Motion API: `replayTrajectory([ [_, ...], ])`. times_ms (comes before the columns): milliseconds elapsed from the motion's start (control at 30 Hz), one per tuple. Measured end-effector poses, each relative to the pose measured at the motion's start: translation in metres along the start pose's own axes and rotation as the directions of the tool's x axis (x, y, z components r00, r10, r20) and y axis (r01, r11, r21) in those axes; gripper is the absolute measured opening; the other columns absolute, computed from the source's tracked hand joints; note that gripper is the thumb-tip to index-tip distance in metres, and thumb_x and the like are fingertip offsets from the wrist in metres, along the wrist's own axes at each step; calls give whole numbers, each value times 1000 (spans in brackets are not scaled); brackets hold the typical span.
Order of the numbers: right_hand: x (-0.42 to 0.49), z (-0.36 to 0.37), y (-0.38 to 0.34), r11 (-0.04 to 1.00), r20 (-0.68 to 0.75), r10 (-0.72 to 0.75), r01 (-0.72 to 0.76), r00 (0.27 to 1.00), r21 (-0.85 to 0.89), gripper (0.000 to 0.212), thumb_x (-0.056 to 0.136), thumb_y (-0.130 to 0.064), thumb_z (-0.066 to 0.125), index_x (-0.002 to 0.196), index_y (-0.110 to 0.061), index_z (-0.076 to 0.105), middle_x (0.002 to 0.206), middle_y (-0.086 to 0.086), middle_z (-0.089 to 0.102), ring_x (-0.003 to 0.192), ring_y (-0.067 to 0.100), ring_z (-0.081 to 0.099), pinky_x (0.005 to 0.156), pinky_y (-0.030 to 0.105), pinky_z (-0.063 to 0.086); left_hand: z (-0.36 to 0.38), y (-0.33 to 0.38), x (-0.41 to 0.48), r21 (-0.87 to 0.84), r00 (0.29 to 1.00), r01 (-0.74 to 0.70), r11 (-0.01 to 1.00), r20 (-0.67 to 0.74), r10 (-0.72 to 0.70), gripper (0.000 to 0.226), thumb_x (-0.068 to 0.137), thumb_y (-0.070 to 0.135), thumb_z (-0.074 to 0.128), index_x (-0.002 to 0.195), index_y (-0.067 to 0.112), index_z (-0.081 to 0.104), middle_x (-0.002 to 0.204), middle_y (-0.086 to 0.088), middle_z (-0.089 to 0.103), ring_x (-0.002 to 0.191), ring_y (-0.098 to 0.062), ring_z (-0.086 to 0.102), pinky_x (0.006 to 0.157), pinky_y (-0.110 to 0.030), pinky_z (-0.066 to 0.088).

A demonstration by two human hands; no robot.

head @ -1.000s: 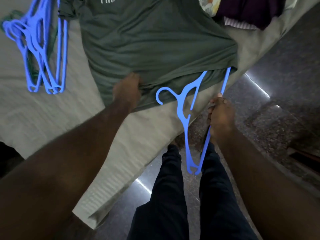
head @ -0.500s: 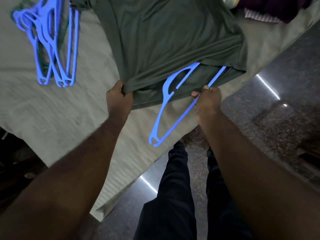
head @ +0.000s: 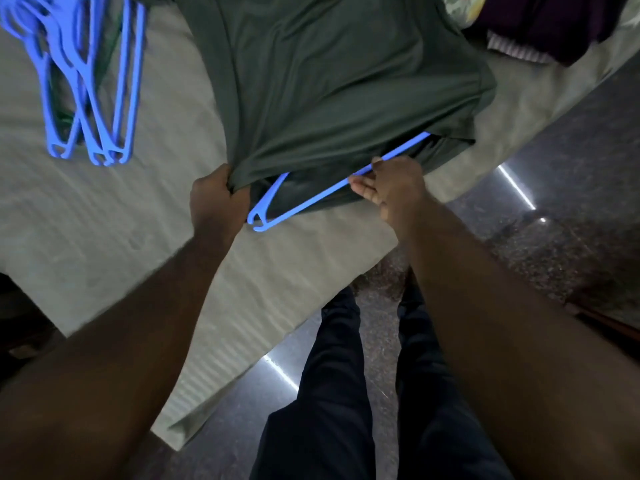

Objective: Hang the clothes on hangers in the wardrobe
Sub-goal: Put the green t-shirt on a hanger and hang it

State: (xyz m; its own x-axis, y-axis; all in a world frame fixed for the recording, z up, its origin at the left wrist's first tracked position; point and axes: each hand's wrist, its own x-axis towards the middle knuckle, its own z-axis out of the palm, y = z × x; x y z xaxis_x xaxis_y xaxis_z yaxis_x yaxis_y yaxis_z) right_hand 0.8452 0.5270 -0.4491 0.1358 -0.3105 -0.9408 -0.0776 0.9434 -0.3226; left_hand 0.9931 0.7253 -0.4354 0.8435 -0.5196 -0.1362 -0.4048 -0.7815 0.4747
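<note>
A dark green T-shirt (head: 346,81) of soft, smooth knit lies spread on a bed, its hem toward the near edge and its body running away to the far side. A slim blue plastic hanger (head: 304,204) is pushed most of the way in under the hem. Only its straight lower bar and one rounded shoulder corner show, the corner lying on the sheet at the near side of the shirt.

The left hand (head: 216,199) reaches in from the near left on a long, nearly straight arm. Its fingers are curled tight round the top layer of the hem, bunching the cloth into a fold and lifting it off the lower layer. The right hand (head: 391,183) comes in from the near right, back of the hand up. Its thumb and fingers pinch the thin bar of the hanger just at the edge of the shirt.

The bed (head: 104,220) is covered in a pale grey-beige sheet with a fine ribbed weave, and its corner hangs down at the near side. On the far left of the sheet lies a loose bundle of spare hangers (head: 90,81), mostly the same blue plastic with a thin green one among them, well apart from the shirt. At the far right edge sits a heap of other clothes (head: 554,26), dark purple with a paler striped piece beneath.

Below the arms are the person's legs in dark trousers (head: 329,393), standing on a dark, speckled, polished stone floor (head: 571,185) that carries bright streaks of reflected light.
</note>
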Motion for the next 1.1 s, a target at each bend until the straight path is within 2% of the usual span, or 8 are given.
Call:
replayTrajectory([
  [167,-3,9,-6,984,122,-89,69,988,162,25,106,0,24,92,1,45,90,16,52,49,24,68,49,34,58,-1,-7,5,65,1000,13,998,4,-13,22,71,29,51,73,8,55,62,-19,54,63,-42,53,57,-43,43],
  [267,-7,8,-6,934,181,-86,142,980,-326,9,105,-9,41,113,-12,43,93,10,58,65,24,65,60,34,57,0,-14,7,59,1000,17,998,-25,-16,31,73,31,49,83,5,62,71,-23,61,70,-41,58,61,-44,45],
  [367,6,-20,-20,487,147,-434,369,889,-792,18,89,-25,59,104,-18,65,100,11,70,83,31,68,75,38,58,3,-20,2,91,996,82,993,-27,-80,34,76,33,52,88,4,63,81,-23,64,80,-42,60,67,-44,44],
  [500,10,-64,-48,83,175,-784,381,595,-921,39,82,-19,62,120,-11,55,123,15,54,113,36,52,94,44,45,14,-30,-11,158,985,173,972,-9,-174,42,81,43,60,97,4,63,99,-22,61,95,-41,57,78,-46,46],
  [633,20,-75,-64,-98,309,-703,342,640,-934,50,86,-31,65,129,-10,51,130,18,46,120,39,45,96,47,43,24,-44,-20,180,972,207,962,76,-223,47,84,30,74,112,-3,56,111,-28,55,102,-44,53,87,-48,45],
  [800,31,-69,-91,-105,318,-704,349,635,-931,31,95,-21,50,121,-11,62,124,18,59,115,37,55,96,39,42,16,-38,-14,87,929,370,925,-37,-369,25,95,11,55,112,-7,57,111,-31,61,105,-44,57,89,-41,41],
  [967,13,-92,-113,334,-19,-855,521,519,-785,10,89,-13,41,85,-19,48,78,5,57,58,15,60,55,36,53,1,-21,-14,-314,789,460,831,-285,-544,21,90,-4,36,104,10,42,111,-26,58,106,-36,57,76,-6,35],
  [1100,-5,-131,-96,330,43,-822,536,568,-777,25,86,-7,37,94,-24,52,81,18,62,55,20,59,53,36,52,-1,-27,-33,-182,868,446,876,-153,-473,29,87,-4,42,115,-2,52,108,-27,62,101,-36,59,85,-31,42],
])
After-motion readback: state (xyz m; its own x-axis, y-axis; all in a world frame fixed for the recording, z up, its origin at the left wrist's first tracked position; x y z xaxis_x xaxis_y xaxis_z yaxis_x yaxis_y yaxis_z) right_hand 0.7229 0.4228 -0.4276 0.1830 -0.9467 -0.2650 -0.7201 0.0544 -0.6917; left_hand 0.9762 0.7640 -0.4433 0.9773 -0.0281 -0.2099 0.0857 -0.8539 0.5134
